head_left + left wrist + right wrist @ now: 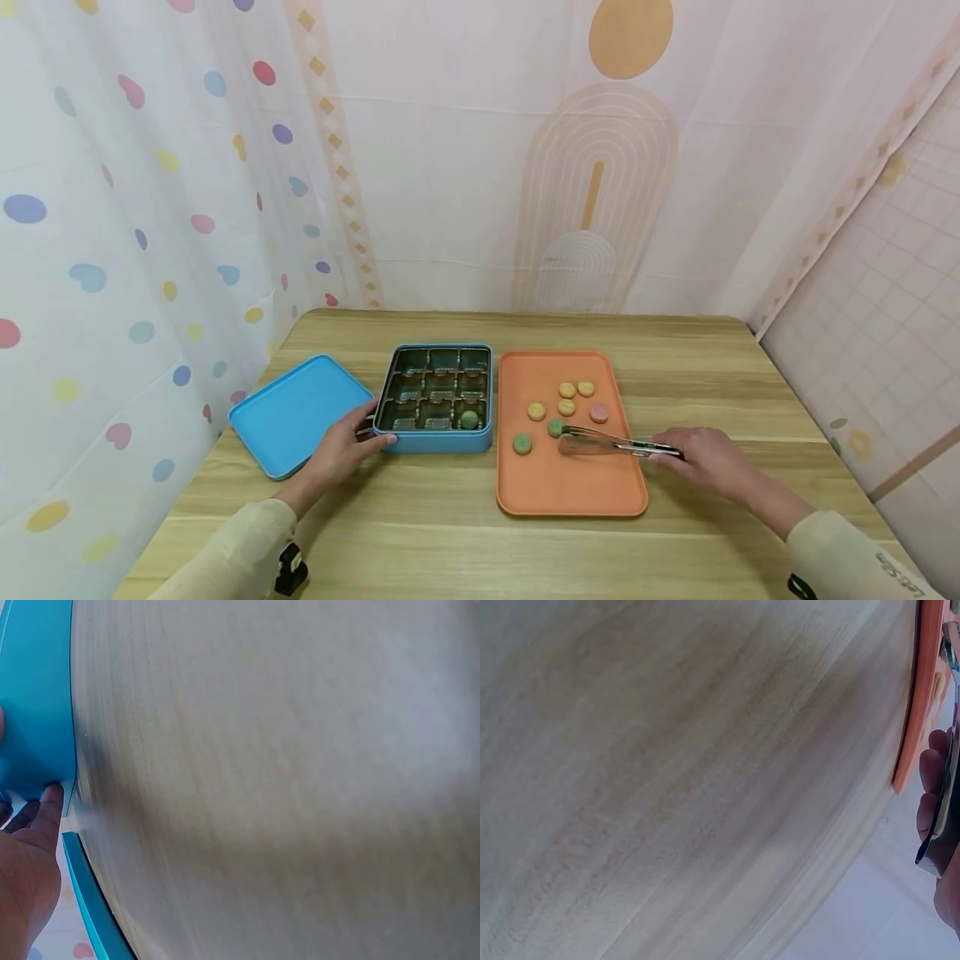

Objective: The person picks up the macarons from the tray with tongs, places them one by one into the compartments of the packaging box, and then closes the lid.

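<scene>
My left hand [341, 450] holds the near left corner of a blue tin [442, 442], thumb on the front wall and fingers along the left side. Inside the tin is a dark divided insert; a green cookie [468, 419] lies in its near right compartment. With my right hand [705, 458] I grip metal tongs [637, 447] over an orange tray [570, 492]. One tong tip is at a green cookie [556, 427]; whether it is pinched cannot be told. Another green cookie [522, 443], a pink cookie [598, 413] and several yellow cookies [567, 407] lie on the tray.
A blue lid [300, 417] lies at the left of the wooden table [442, 542], close beside my left hand. The tray stands just right of the tin with a narrow gap between them. Patterned curtains [442, 167] hang behind and at both sides.
</scene>
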A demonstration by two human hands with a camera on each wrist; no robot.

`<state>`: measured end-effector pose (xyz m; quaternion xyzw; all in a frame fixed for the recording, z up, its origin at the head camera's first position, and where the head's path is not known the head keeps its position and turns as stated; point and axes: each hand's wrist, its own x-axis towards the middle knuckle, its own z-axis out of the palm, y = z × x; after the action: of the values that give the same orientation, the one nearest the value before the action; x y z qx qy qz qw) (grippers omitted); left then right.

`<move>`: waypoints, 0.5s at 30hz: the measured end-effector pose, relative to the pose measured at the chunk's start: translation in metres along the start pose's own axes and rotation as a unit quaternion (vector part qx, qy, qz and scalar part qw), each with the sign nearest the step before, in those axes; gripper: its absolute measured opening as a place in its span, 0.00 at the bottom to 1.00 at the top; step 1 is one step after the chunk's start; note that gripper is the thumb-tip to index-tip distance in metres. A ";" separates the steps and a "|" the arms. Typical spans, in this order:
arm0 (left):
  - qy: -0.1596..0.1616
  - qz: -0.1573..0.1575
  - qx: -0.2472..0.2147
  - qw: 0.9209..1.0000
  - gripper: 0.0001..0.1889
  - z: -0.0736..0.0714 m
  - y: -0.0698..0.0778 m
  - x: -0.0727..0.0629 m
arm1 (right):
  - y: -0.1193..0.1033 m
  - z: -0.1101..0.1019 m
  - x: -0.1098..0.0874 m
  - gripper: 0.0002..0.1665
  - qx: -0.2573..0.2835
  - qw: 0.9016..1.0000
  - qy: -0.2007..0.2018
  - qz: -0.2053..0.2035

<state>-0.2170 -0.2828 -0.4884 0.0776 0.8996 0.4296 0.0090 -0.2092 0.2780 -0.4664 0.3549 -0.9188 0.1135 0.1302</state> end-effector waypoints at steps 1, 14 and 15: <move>0.000 0.000 0.000 1.000 0.44 0.000 0.000 0.000 | 0.000 0.000 0.000 0.11 0.001 1.000 0.001 0.003; 0.000 -0.001 -0.004 1.000 0.44 0.000 -0.002 0.001 | -0.003 -0.004 0.007 0.05 0.066 0.997 0.025 0.015; 0.001 -0.002 -0.004 1.000 0.44 0.000 -0.002 0.001 | -0.004 -0.004 0.009 0.04 0.074 0.997 0.028 0.018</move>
<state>-0.2184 -0.2838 -0.4905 0.0753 0.8979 0.4337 0.0096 -0.2126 0.2705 -0.4594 0.3437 -0.9102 0.1929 0.1273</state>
